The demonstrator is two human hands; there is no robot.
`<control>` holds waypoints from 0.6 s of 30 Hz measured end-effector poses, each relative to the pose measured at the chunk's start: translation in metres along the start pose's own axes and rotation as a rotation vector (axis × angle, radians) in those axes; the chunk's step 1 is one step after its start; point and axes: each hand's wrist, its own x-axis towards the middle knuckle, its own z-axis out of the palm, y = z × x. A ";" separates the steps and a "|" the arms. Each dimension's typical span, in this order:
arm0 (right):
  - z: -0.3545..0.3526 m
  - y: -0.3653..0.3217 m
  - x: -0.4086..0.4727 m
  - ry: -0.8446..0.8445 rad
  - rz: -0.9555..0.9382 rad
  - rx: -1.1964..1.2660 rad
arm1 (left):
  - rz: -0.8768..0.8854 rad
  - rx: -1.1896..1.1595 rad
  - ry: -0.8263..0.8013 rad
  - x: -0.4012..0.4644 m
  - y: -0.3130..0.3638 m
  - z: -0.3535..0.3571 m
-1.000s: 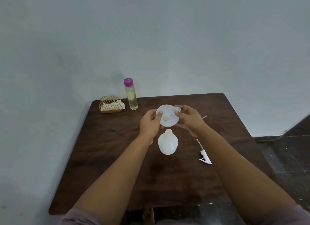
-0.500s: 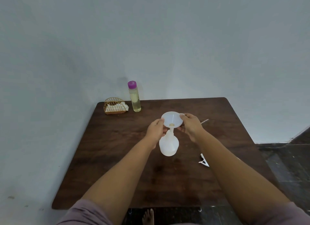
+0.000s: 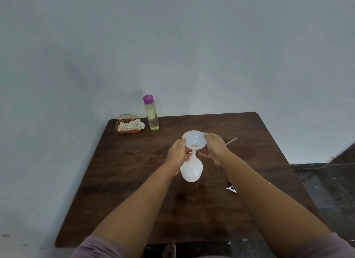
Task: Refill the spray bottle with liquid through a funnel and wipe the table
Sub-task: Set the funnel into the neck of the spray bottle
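Note:
A white translucent spray bottle [image 3: 191, 170] stands uncapped in the middle of the dark wooden table [image 3: 134, 180]. A white funnel [image 3: 194, 139] sits upright with its stem in the bottle's neck. My left hand [image 3: 177, 153] grips the funnel's left rim and touches the stem. My right hand [image 3: 214, 148] holds the right rim. The bottle's spray head [image 3: 232, 188] lies on the table to the right, mostly hidden by my right forearm; its dip tube [image 3: 231, 141] pokes out beyond my right hand. A tall clear bottle of yellowish liquid [image 3: 151, 114] with a purple cap stands at the back left.
A gold wire holder [image 3: 128, 124] with white tissues sits in the table's back-left corner, beside the liquid bottle. A pale wall runs behind and to the left. Dark floor tiles [image 3: 326, 190] show at the right, and a bare foot [image 3: 169, 251] below the table's near edge.
The funnel was tilted above the bottle between both hands; it came down and its stem now sits in the bottle's neck. Both hands stay on the rim.

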 end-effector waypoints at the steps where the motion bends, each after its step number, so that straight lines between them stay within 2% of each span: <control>1: 0.000 0.000 0.000 -0.008 0.005 0.010 | -0.004 -0.004 0.005 0.000 -0.001 0.000; 10: 0.001 0.004 0.001 -0.038 0.023 0.027 | 0.025 0.014 0.042 -0.001 -0.006 -0.002; 18: 0.005 0.016 0.006 -0.027 0.017 -0.056 | -0.001 -0.002 0.062 0.001 -0.013 -0.006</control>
